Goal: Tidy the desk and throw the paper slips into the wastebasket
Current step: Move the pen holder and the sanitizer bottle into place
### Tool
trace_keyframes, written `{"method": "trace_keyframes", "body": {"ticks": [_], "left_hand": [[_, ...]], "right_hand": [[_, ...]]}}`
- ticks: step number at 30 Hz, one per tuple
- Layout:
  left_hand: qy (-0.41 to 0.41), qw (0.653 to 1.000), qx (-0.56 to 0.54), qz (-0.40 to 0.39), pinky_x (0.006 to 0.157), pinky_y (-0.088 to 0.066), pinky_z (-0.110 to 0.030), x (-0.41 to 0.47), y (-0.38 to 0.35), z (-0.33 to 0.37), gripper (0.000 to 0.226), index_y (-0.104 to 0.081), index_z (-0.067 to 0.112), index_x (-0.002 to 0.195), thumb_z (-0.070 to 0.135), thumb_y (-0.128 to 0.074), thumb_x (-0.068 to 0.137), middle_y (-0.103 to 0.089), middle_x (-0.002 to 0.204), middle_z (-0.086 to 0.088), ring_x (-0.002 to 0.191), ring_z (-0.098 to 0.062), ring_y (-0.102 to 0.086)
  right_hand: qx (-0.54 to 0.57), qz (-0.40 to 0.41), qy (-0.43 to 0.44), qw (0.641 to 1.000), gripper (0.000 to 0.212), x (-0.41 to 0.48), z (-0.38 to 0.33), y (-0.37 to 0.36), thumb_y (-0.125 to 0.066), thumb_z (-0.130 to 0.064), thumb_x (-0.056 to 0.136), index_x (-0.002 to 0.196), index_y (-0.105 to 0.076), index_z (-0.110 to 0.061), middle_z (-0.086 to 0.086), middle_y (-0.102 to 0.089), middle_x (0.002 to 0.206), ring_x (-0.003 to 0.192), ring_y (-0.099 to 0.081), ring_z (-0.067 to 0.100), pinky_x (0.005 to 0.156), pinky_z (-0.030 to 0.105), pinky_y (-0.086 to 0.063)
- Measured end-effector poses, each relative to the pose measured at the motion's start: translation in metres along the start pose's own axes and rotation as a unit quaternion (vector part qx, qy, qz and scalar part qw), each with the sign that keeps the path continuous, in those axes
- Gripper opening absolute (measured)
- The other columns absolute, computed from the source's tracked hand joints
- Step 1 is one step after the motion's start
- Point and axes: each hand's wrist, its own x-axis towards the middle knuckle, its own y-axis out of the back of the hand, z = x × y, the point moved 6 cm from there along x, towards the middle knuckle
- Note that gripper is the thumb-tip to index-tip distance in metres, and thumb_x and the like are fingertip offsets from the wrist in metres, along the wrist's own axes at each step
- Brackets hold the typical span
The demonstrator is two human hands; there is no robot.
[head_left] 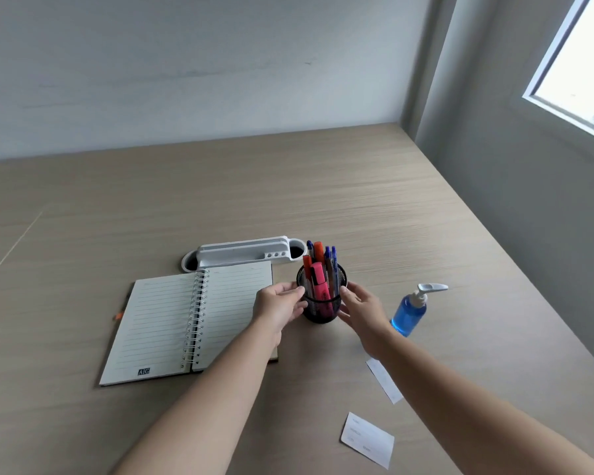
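Observation:
A black mesh pen cup (321,308) full of pens and a pink highlighter stands mid-desk. My left hand (280,305) cups its left side and my right hand (362,311) its right side, fingers around the cup. An open spiral notebook (172,323) lies to the left, partly under my left forearm. Two white paper slips lie near the front: a narrow one (384,382) beside my right forearm and a wider one (367,439) closer to me. No wastebasket is in view.
A white desk organiser (244,253) sits behind the notebook. A blue pump bottle (410,311) stands just right of my right hand. The wooden desk (391,207) meets walls at the back and right; a window is at upper right.

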Motion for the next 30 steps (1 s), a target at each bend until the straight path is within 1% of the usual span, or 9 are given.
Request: {"method": "trace_keyframes", "body": {"ticks": [6, 10, 13, 15, 17, 20, 23, 26, 30], "left_hand": [[-0.015, 1.000, 0.007, 0.016, 0.068, -0.056, -0.023, 0.043, 0.006, 0.031, 0.026, -0.063, 0.003, 0.112, 0.007, -0.065, 0.087, -0.067, 0.094, -0.008, 0.070, -0.014, -0.065], [-0.022, 0.999, 0.019, 0.030, 0.069, -0.057, -0.024, 0.060, 0.007, 0.043, 0.030, -0.062, 0.002, 0.116, 0.008, -0.066, 0.086, -0.066, 0.101, -0.010, 0.073, -0.017, -0.066], [-0.022, 0.999, 0.008, 0.035, 0.069, -0.057, -0.024, 0.061, 0.006, 0.041, 0.030, -0.062, 0.003, 0.116, 0.009, -0.066, 0.086, -0.067, 0.101, -0.010, 0.078, -0.019, -0.067], [-0.032, 0.998, -0.002, 0.045, 0.069, -0.057, -0.023, 0.059, 0.006, 0.038, 0.028, -0.063, 0.005, 0.114, 0.011, -0.066, 0.087, -0.067, 0.098, -0.007, 0.076, -0.016, -0.066], [-0.043, 0.997, -0.002, 0.056, 0.074, -0.057, -0.027, 0.055, 0.007, 0.033, 0.022, -0.066, 0.010, 0.108, 0.015, -0.066, 0.087, -0.066, 0.092, -0.001, 0.082, -0.018, -0.067], [-0.060, 0.993, 0.041, 0.091, 0.078, -0.055, -0.035, 0.040, 0.013, 0.025, 0.005, -0.065, 0.023, 0.081, 0.022, -0.066, 0.086, -0.067, 0.083, 0.003, 0.082, -0.018, -0.066], [-0.090, 0.981, 0.134, 0.111, 0.068, -0.052, -0.033, 0.018, 0.020, 0.014, 0.013, -0.063, 0.023, 0.072, 0.023, -0.064, 0.085, -0.068, 0.070, 0.003, 0.070, -0.016, -0.062], [-0.112, 0.972, 0.187, 0.085, 0.062, -0.047, -0.026, -0.009, 0.010, 0.001, 0.013, -0.064, 0.020, 0.072, 0.020, -0.062, 0.084, -0.067, 0.062, 0.003, 0.064, -0.014, -0.061], [-0.133, 0.962, 0.239, -0.007, 0.067, -0.048, -0.026, -0.039, -0.022, -0.016, 0.015, -0.062, 0.021, 0.070, 0.016, -0.062, 0.085, -0.062, 0.061, 0.004, 0.063, -0.015, -0.061]], "right_hand": [[-0.017, -0.032, -0.018, 0.999, 0.041, 0.058, -0.014, -0.021, -0.051, -0.024, 0.094, 0.133, -0.047, -0.011, 0.013, -0.060, 0.130, 0.104, -0.061, 0.021, 0.080, 0.027, -0.052], [-0.037, -0.026, -0.019, 0.999, 0.044, 0.080, -0.020, -0.026, -0.052, -0.027, 0.093, 0.134, -0.046, -0.013, 0.012, -0.059, 0.132, 0.114, -0.060, 0.025, 0.092, 0.033, -0.051], [-0.041, -0.027, -0.020, 0.999, 0.044, 0.080, -0.022, -0.027, -0.052, -0.027, 0.093, 0.134, -0.046, -0.014, 0.010, -0.061, 0.130, 0.107, -0.062, 0.022, 0.084, 0.028, -0.051], [-0.036, -0.034, -0.025, 0.998, 0.044, 0.076, -0.022, -0.027, -0.052, -0.027, 0.094, 0.135, -0.045, -0.013, 0.011, -0.059, 0.132, 0.109, -0.060, 0.022, 0.086, 0.028, -0.049], [-0.027, -0.026, -0.024, 0.999, 0.045, 0.068, -0.023, -0.027, -0.049, -0.028, 0.095, 0.136, -0.044, -0.010, 0.011, -0.057, 0.133, 0.112, -0.057, 0.024, 0.094, 0.032, -0.046], [0.010, -0.022, -0.020, 1.000, 0.043, 0.044, -0.025, -0.022, -0.044, -0.030, 0.096, 0.131, -0.045, -0.003, 0.010, -0.054, 0.119, 0.109, -0.054, 0.025, 0.101, 0.037, -0.044], [-0.001, -0.039, -0.021, 0.999, 0.034, 0.012, -0.018, -0.006, -0.049, -0.023, 0.095, 0.120, -0.053, -0.001, 0.018, -0.059, 0.118, 0.105, -0.059, 0.027, 0.092, 0.034, -0.050], [-0.067, -0.059, -0.024, 0.996, 0.026, -0.026, -0.001, 0.025, -0.054, -0.015, 0.092, 0.110, -0.060, 0.002, 0.017, -0.067, 0.104, 0.094, -0.064, 0.023, 0.080, 0.025, -0.054], [-0.118, -0.061, -0.046, 0.990, 0.014, -0.063, 0.018, 0.084, -0.058, -0.012, 0.090, 0.098, -0.065, -0.003, 0.011, -0.068, 0.089, 0.081, -0.065, 0.016, 0.071, 0.020, -0.053]]}}
